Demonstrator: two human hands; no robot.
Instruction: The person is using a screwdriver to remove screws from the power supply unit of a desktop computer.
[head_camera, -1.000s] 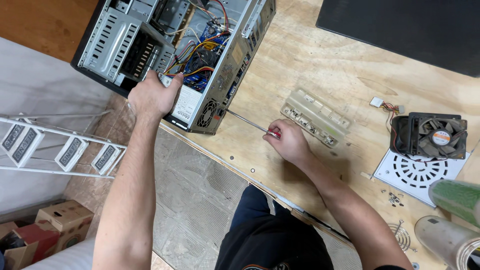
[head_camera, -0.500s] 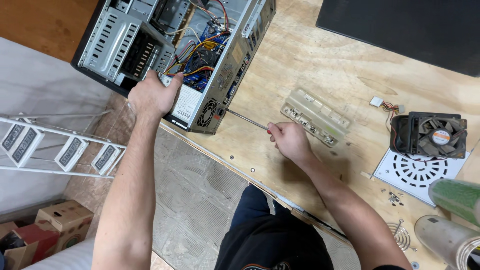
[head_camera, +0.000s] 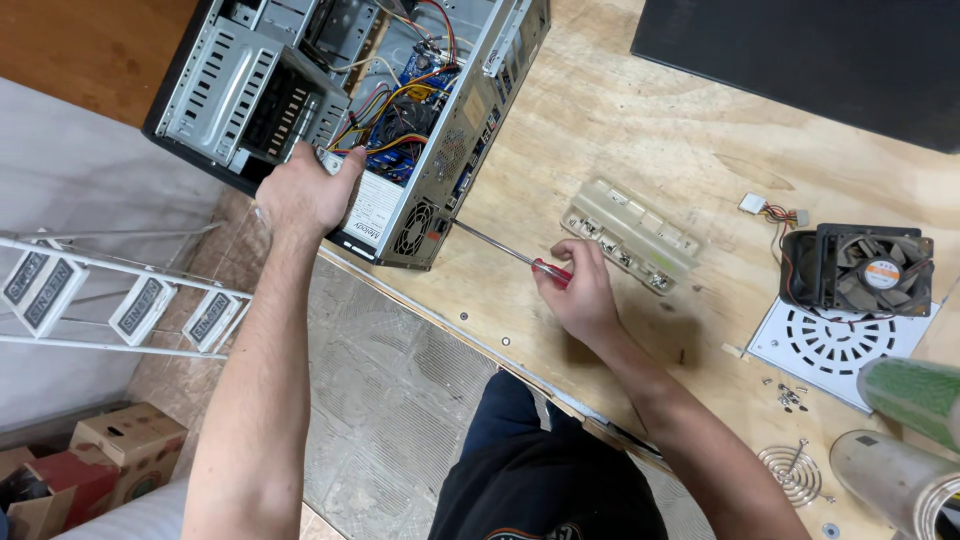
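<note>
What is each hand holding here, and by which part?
The right hand holds a screwdriver by its red handle, shaft pointing at the open computer case. The left hand grips that case's near edge.

The scene is viewed by one head-worn camera, aimed steeply down from close above at the counter (head_camera: 620, 130) edge and the floor (head_camera: 400, 400) beneath

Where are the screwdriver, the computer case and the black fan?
screwdriver (head_camera: 495, 247), head view, on the bare metal shaft between case and right hand.
computer case (head_camera: 225, 85), head view, on the grey drive cage.
black fan (head_camera: 880, 275), head view, on the round hub label.
</note>
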